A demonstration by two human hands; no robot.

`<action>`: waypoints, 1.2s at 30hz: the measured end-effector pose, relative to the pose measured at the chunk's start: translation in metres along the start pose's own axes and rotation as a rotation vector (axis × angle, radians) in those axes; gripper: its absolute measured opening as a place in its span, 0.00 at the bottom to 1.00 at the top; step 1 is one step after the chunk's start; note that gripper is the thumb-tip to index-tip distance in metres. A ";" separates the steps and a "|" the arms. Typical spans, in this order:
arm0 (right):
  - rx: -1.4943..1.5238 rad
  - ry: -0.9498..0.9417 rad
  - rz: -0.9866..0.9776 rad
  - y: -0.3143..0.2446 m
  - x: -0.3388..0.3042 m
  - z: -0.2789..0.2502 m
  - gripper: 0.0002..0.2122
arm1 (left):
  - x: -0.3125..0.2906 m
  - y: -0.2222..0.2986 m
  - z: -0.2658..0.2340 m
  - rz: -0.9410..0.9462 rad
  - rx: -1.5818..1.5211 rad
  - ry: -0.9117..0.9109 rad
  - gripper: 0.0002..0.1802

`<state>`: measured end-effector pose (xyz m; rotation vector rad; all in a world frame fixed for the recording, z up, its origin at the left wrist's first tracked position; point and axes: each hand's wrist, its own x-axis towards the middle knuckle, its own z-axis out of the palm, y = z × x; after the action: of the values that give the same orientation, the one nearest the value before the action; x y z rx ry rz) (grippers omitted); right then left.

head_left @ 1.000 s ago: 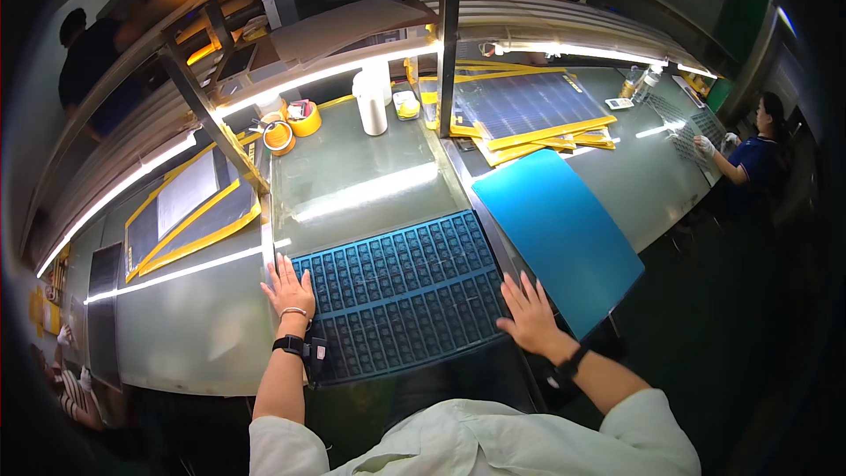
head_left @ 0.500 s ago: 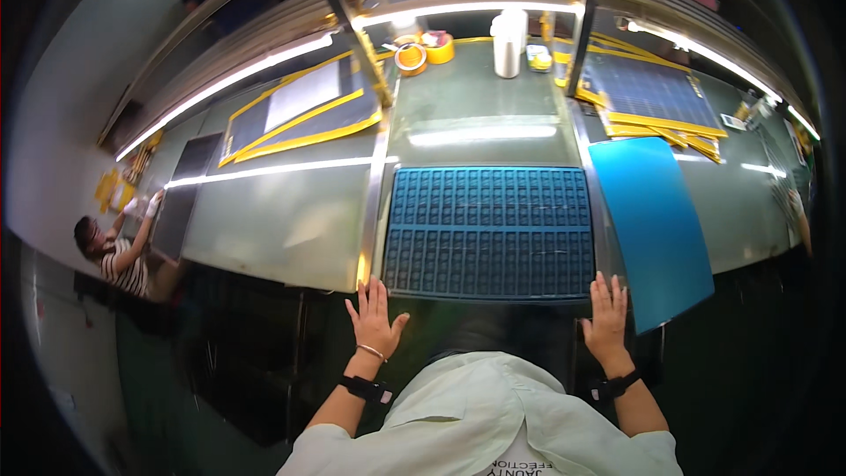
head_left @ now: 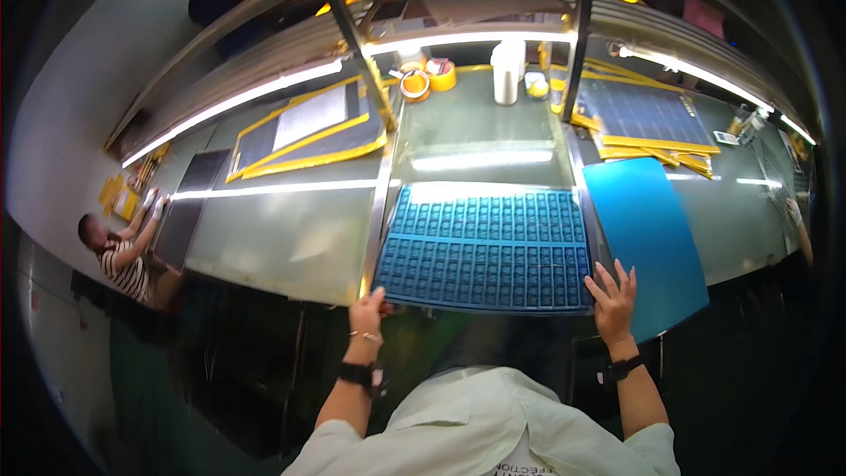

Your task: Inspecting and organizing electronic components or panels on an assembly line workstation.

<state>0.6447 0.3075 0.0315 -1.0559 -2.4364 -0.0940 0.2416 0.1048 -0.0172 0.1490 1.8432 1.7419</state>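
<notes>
A blue panel with a grid of small square cells (head_left: 485,240) lies on the bench in front of me, between two metal rails. Its surface shines, as if under a glossy layer. My left hand (head_left: 367,317) is closed at the panel's near left corner, the thumb and curled fingers at the edge; the fingertips are partly hidden. At the near right corner my right hand (head_left: 614,307) has its fingers spread and raised, and its thumb side is against the panel's edge. Right of it, a plain blue sheet (head_left: 648,238) overhangs the bench front.
Yellow-edged dark panels lie in stacks at the back left (head_left: 339,143) and back right (head_left: 648,119). Orange tape rolls (head_left: 414,85) and a white bottle (head_left: 506,79) stand at the back. Lit shelf frames cross above. A co-worker (head_left: 132,256) handles a dark panel at the far left.
My left hand has gone from flat and spread to closed at the panel's corner. The right hand's fingers have lifted and fanned out. The gridded panel looks brighter. The whole view has shifted slightly.
</notes>
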 end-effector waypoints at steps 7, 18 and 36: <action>0.758 0.240 0.439 -0.013 0.119 -0.076 0.08 | -0.045 0.220 0.053 0.888 0.052 -0.501 0.26; -0.108 0.520 0.712 0.134 -0.022 -0.011 0.19 | -0.012 0.015 0.119 0.612 1.638 -0.560 0.55; 1.139 0.876 1.054 0.070 -0.096 -0.134 0.14 | -0.070 0.057 0.251 0.034 0.397 -1.579 0.46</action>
<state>0.8041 0.2588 0.0971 -1.1576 -0.6855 0.8551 0.4029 0.2995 0.0688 1.2681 0.8613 0.6568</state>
